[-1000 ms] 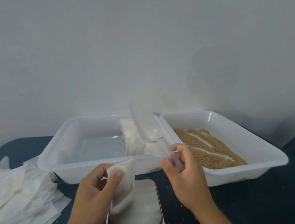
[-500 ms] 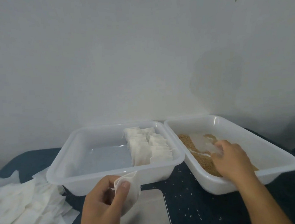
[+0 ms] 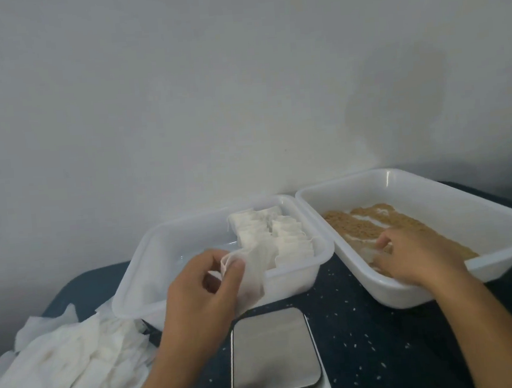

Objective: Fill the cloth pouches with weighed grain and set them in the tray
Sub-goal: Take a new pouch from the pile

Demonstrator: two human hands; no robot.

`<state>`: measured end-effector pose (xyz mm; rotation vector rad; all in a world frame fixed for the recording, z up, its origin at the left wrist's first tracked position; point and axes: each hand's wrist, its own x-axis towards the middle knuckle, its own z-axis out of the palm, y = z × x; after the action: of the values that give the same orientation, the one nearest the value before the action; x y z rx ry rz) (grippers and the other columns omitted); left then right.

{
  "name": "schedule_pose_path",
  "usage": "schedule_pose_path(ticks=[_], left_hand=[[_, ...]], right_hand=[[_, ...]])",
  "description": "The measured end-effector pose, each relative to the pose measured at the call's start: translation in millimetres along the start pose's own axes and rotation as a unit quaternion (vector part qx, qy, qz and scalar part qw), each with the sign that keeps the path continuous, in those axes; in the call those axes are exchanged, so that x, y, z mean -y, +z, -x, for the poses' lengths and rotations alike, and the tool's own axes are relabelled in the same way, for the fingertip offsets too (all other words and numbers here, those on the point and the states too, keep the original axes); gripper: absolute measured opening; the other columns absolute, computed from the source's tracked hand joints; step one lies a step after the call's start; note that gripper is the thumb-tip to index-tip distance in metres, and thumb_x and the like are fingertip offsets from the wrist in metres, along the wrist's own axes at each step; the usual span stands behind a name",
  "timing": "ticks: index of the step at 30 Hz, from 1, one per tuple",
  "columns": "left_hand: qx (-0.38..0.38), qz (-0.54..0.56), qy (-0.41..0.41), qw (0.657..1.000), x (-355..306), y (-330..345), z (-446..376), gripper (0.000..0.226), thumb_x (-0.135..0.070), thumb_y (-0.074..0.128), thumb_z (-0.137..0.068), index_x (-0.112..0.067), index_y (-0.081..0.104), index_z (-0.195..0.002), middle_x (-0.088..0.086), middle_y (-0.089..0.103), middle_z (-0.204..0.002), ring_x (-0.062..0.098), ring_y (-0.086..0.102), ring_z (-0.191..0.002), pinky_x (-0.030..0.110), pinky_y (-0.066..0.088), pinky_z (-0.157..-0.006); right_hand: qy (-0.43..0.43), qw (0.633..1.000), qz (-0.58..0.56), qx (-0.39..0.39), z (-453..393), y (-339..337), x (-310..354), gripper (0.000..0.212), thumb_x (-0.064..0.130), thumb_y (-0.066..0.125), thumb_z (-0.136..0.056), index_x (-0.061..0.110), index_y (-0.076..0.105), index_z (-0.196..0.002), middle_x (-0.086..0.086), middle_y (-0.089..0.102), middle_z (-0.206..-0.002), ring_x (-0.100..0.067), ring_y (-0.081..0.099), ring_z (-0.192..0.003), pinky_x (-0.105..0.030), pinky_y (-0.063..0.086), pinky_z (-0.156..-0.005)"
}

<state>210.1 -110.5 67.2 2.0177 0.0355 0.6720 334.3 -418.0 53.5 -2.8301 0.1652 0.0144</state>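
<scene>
My left hand pinches an empty white cloth pouch between thumb and fingers, held above the scale and in front of the left tray. That tray holds a row of filled white pouches at its right end. My right hand is down in the right tray, on the brown grain. It grips a clear plastic scoop, mostly hidden under the fingers.
A heap of empty white pouches lies at the left on the dark blue table. Loose grains dot the tabletop. A plain white wall stands right behind both trays.
My right hand carried the clear scoop from above the scale into the grain tray and now pushes it through the grain. My left hand raised the pouch slightly.
</scene>
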Motion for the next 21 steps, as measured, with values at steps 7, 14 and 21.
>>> schedule_pose_path(ticks=[7, 14, 21], left_hand=[[0.074, -0.143, 0.012, 0.987, -24.9, 12.4, -64.3, 0.016, -0.037, 0.060, -0.100, -0.029, 0.068, -0.088, -0.016, 0.069, -0.084, 0.007, 0.068, -0.077, 0.027, 0.053, -0.068], [0.158, -0.239, -0.036, 0.958, -9.1, 42.9, -107.5, 0.022, -0.030, 0.056, -0.101, -0.017, 0.070, -0.091, 0.002, 0.072, -0.094, 0.023, 0.069, -0.094, 0.038, 0.055, -0.085], [0.210, -0.301, -0.070, 0.928, 8.7, 56.1, -138.2, 0.022, -0.027, 0.054, -0.102, -0.027, 0.059, -0.080, 0.001, 0.068, -0.098, 0.024, 0.066, -0.097, 0.033, 0.051, -0.083]], right_hand=[[-0.010, 0.999, -0.012, 0.030, -0.2, -0.3, -1.2, 0.039, 0.052, 0.062, -0.091, 0.043, 0.056, -0.129, 0.007, 0.066, -0.126, -0.020, 0.062, -0.103, -0.042, 0.054, -0.089], [-0.014, 1.000, -0.012, 0.022, 0.6, -0.5, -1.5, 0.038, 0.052, 0.061, -0.091, 0.043, 0.057, -0.128, 0.009, 0.066, -0.124, -0.019, 0.062, -0.101, -0.044, 0.054, -0.092], [-0.021, 0.998, -0.030, -0.055, 3.6, 4.4, -4.1, 0.048, 0.063, 0.056, -0.092, 0.041, 0.053, -0.135, 0.014, 0.066, -0.119, -0.015, 0.062, -0.102, -0.042, 0.055, -0.089]])
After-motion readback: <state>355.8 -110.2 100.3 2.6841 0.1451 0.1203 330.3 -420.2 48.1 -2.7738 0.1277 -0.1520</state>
